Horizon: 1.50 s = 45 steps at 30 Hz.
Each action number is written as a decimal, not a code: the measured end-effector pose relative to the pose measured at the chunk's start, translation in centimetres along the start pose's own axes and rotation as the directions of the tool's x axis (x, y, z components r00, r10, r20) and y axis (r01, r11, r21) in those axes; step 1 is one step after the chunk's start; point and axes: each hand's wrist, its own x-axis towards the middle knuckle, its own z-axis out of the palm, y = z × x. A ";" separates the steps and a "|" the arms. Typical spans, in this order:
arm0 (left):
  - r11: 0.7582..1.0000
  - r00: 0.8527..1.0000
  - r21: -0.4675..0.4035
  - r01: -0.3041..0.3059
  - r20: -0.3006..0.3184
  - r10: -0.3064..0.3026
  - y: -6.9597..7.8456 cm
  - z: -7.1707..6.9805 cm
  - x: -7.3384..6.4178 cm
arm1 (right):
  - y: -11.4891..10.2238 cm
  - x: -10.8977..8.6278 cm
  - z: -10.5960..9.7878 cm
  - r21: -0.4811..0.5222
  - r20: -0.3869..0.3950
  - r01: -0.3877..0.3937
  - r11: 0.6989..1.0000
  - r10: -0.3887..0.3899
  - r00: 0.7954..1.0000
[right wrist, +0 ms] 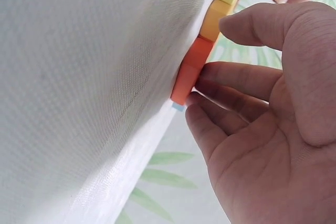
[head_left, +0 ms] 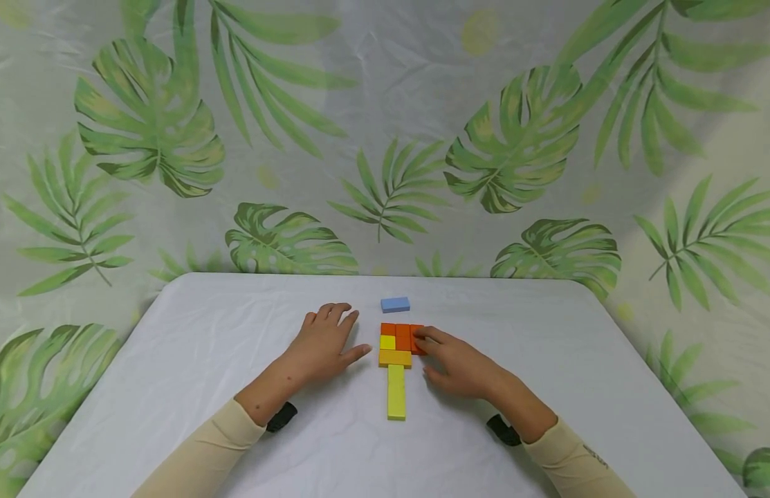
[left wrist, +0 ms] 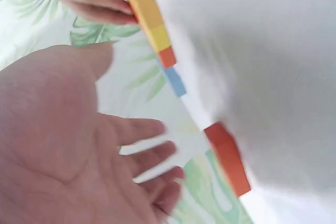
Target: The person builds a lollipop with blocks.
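Observation:
My right hand (head_left: 462, 363) touches the rightmost red-orange block (head_left: 417, 347) with its fingertips. In the right wrist view the thumb (right wrist: 244, 24) lies near the orange block, apart from the other fingers. That red-orange block joins others in a flat cluster: a middle red-orange block (head_left: 402, 337), a small red-orange piece (head_left: 388, 328), a small yellow block (head_left: 387, 342) and an orange block (head_left: 395, 358) across the bottom. A long lime-yellow block (head_left: 396, 393) extends from it toward me. My left hand (head_left: 322, 346) hovers left of the cluster, fingers spread, holding nothing.
Beyond the cluster lies a separate blue block (head_left: 395, 305). The left wrist view shows another red-orange block (left wrist: 228, 158) past the left fingers; in the head view that hand seems to hide it. A white cloth covers the table (head_left: 521, 311), with a leaf-patterned backdrop (head_left: 409, 83) behind.

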 end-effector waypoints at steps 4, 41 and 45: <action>0.997 0.996 0.025 0.067 0.053 -0.069 -0.4 -1.1 -0.5 | 0.0 -0.1 -0.1 -0.004 -0.007 0.016 1.000 -0.016 1.000; 0.996 0.973 -0.046 0.081 0.222 -0.068 -0.9 -1.5 -1.0 | 0.0 -0.2 0.0 0.009 0.001 0.011 1.000 -0.011 1.000; 0.998 0.973 -0.043 0.050 0.228 -0.039 -0.7 -1.4 -1.1 | 0.1 -0.3 0.1 0.021 0.002 0.005 1.000 -0.005 1.000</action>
